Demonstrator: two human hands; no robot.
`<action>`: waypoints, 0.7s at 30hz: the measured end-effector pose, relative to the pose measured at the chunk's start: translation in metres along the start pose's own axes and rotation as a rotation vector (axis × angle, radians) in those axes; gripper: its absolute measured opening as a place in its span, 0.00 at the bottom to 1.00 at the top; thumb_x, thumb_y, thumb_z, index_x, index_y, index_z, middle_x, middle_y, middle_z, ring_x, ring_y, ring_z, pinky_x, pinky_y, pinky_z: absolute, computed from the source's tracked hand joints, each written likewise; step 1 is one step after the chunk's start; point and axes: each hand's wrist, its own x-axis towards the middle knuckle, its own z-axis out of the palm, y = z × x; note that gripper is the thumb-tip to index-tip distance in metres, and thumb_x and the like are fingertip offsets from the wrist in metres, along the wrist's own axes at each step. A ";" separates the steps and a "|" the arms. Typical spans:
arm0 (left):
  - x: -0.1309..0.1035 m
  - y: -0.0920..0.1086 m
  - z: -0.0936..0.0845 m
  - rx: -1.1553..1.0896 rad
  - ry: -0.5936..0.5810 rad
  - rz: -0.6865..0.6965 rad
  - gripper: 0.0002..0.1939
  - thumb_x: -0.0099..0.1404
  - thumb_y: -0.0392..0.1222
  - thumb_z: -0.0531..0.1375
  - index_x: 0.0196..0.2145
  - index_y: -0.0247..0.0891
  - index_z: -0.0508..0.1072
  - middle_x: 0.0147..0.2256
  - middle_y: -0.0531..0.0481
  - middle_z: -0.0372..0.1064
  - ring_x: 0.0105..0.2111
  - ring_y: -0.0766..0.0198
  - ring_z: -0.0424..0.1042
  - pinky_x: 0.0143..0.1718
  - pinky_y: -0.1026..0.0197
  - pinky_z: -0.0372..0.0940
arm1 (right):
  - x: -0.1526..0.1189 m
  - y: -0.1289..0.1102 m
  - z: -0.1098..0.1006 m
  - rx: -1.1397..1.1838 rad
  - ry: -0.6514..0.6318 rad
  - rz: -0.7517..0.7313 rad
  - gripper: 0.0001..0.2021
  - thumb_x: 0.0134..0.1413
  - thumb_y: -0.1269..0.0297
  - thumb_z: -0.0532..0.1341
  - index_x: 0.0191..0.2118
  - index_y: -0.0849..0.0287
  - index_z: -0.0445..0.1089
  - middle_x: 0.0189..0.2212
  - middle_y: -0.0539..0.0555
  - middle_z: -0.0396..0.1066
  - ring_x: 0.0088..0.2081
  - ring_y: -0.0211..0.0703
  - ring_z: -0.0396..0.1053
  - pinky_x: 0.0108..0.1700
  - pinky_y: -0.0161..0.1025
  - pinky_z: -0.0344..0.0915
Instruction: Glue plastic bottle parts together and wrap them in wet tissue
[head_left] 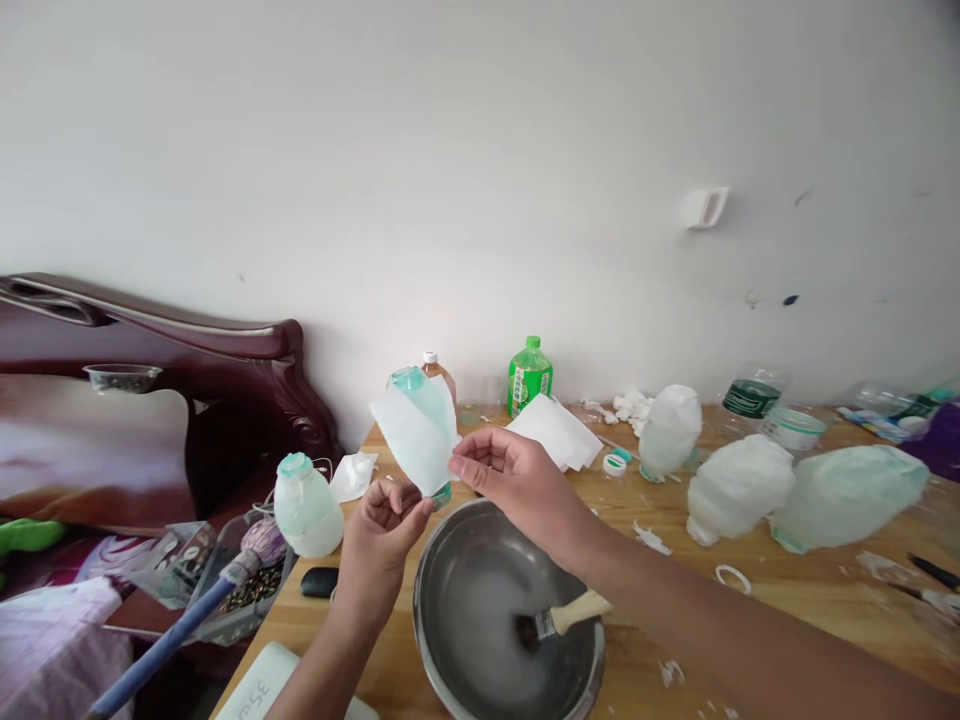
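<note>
A white sheet of thin paper (411, 437) lies against a teal plastic bottle (409, 378), whose neck and lower edge show past it. My left hand (386, 535) is closed at the sheet's bottom corner, thumb and forefinger pinched together. At the sheet's right edge, my right hand (525, 485) pinches the paper between thumb and fingertips. Whether the bottle rests on the table behind is hard to tell. Below my hands sits a metal bowl (427, 625) of cloudy liquid, with a paintbrush (574, 612) leaning in it, bristles in the liquid.
On the wooden table (637, 640), a paper-covered bottle (307, 505) stands left; several more, including a white one (670, 430), are on the right. Folded white sheets (555, 430) lie near a green bottle (530, 375). A mop handle (165, 650) slants at lower left.
</note>
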 end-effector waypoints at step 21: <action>0.002 0.002 0.002 0.223 -0.013 0.076 0.44 0.53 0.39 0.73 0.63 0.45 0.59 0.50 0.45 0.76 0.49 0.58 0.75 0.52 0.56 0.69 | -0.006 0.007 -0.008 0.144 -0.089 0.022 0.25 0.52 0.56 0.71 0.52 0.53 0.64 0.56 0.59 0.71 0.59 0.50 0.68 0.62 0.52 0.62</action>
